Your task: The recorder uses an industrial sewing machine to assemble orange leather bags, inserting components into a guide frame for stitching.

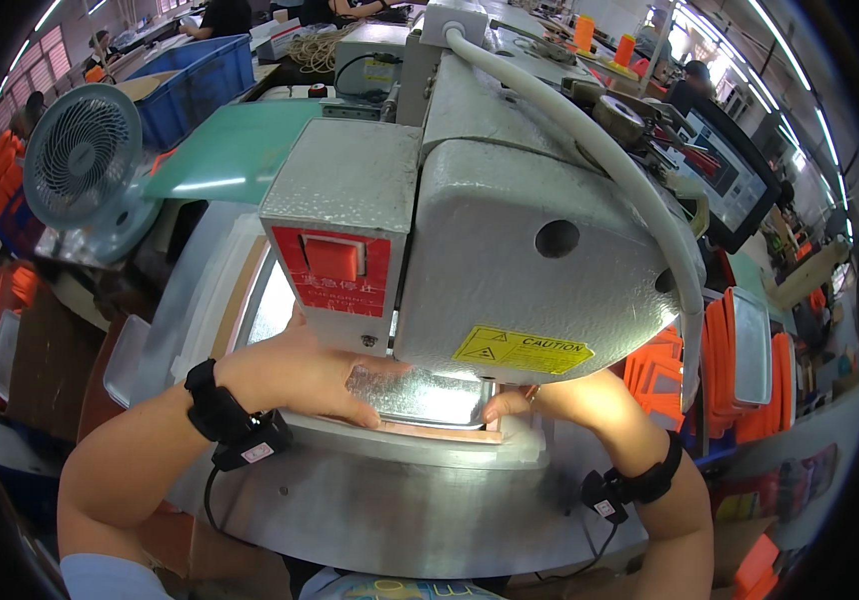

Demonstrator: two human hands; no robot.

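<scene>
A grey machine head (530,270) with a red switch box (338,305) overhangs a shiny metal plate (430,400) in a pale wooden frame (430,434) on a steel table (370,515). My left hand (325,375) rests at the plate's left side, fingers apart, thumb near the front edge. My right hand (540,400) reaches under the head to the plate's right end, thumb at the corner; its other fingers are mostly hidden. Each wrist wears a black strap with a small device.
At left stand a fan (85,150), a blue crate (195,85) and a green mat (230,150). Stacked orange pieces and trays (750,355) sit at right, below a monitor (725,180). A white cable (590,130) runs over the machine. Other people (695,90) appear behind.
</scene>
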